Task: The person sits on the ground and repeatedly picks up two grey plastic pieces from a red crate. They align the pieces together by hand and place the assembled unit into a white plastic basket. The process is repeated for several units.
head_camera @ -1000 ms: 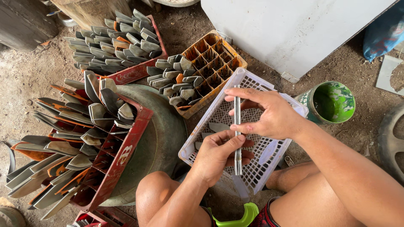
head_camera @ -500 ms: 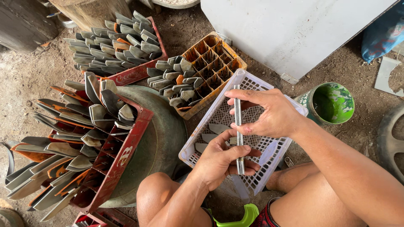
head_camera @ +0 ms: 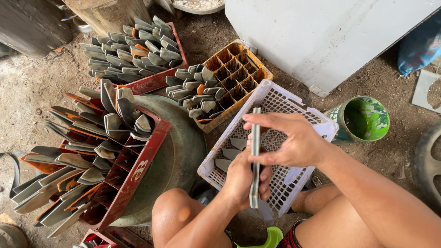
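At the far left, a red plastic bottle crate (head_camera: 138, 177) stands tilted on the dirt floor (head_camera: 32, 87), its cells stuffed with grey curved metal pieces, some edged in orange (head_camera: 69, 156), that fan out toward the left. Behind it, higher in the view, a second red crate (head_camera: 158, 79) is packed with more of the same grey pieces. The tilted crate leans against a dull green round metal basin (head_camera: 181, 151). Next to the right comes an orange plastic crate with a grid of small cells (head_camera: 239, 76); its left half is filled with grey pieces, its right half shows bare cells.

In the middle, the person's left hand (head_camera: 243, 177) comes up from below, its grip closed around the lower part of a long, narrow grey metal strip (head_camera: 255, 156) held upright and edge-on to the camera. The right hand (head_camera: 294, 140) reaches in from the right, thumb and fingers pinched on the upper part of the same strip. The strip hangs just above a white perforated plastic basket (head_camera: 285, 103), which lies slantwise beside the orange crate and has a few flat grey pieces (head_camera: 232, 151) in its bottom.

Further right stands a green paint-smeared tin can (head_camera: 363, 119), open at the top. A large white flat panel (head_camera: 330, 32) lies behind the basket and can.
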